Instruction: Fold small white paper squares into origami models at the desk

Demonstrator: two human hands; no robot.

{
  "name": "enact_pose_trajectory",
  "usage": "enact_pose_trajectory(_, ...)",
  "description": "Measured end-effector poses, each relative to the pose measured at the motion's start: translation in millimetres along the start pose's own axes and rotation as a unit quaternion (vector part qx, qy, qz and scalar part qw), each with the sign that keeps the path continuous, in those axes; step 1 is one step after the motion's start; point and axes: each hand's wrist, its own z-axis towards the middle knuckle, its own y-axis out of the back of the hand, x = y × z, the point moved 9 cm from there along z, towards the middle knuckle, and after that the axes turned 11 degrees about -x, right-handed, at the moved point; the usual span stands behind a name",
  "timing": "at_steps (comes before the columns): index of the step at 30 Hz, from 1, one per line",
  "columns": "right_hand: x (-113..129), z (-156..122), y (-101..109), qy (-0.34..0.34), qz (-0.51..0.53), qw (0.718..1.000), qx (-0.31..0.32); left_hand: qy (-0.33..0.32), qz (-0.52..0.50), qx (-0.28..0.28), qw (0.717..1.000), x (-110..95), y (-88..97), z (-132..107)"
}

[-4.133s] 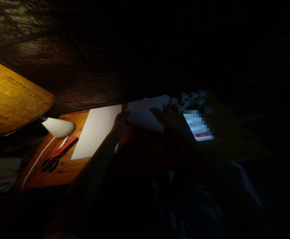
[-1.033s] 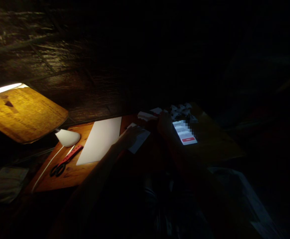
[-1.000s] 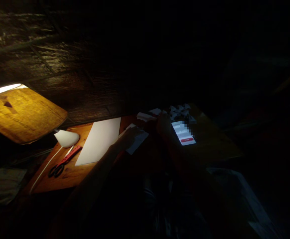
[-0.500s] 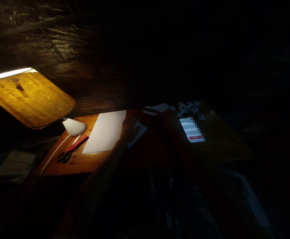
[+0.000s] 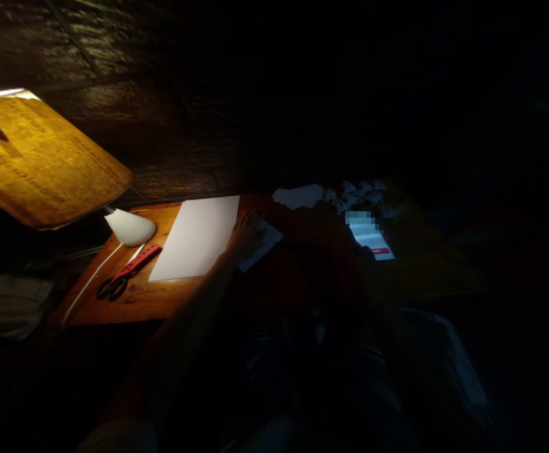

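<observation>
My left hand (image 5: 244, 235) lies flat with its fingers stretched out, over the right edge of a large white sheet of paper (image 5: 199, 236). Under and beside that hand is a smaller piece of paper (image 5: 265, 246), partly covered by it. My right hand (image 5: 360, 246) is a dark shape at the lower left edge of a lit phone (image 5: 373, 239). Its fingers are lost in the dark, so I cannot make out whether it touches the phone.
A desk lamp (image 5: 131, 228) with a yellowish shade stands at the left. Scissors (image 5: 112, 288) lie by a red perforated strip (image 5: 137, 262) on the wooden table (image 5: 146, 308). Farther back are a white paper piece (image 5: 299, 196) and several crumpled pale pieces (image 5: 356, 195).
My right hand has moved from near the back paper piece to the phone's lower left edge. A dark strip over that paper is gone from there. My left hand stays at the papers.
</observation>
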Motion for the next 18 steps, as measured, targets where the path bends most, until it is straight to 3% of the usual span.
enact_pose_trajectory(5, 5, -11, -5, -0.01, 0.036, 0.999, 0.004, -0.051, -0.032, 0.016, 0.998, -16, -0.3, -6)
enact_pose_trajectory(10, 6, -9, -12, -0.025, 0.054, 0.998, 0.0, -0.061, -0.028, 0.011, 0.998, -19, -5.6, -11)
enact_pose_trajectory(18, 24, 2, -14, 0.031, 0.025, 0.999, -0.004, -0.088, -0.034, 0.024, 0.995, -27, -9.4, -14)
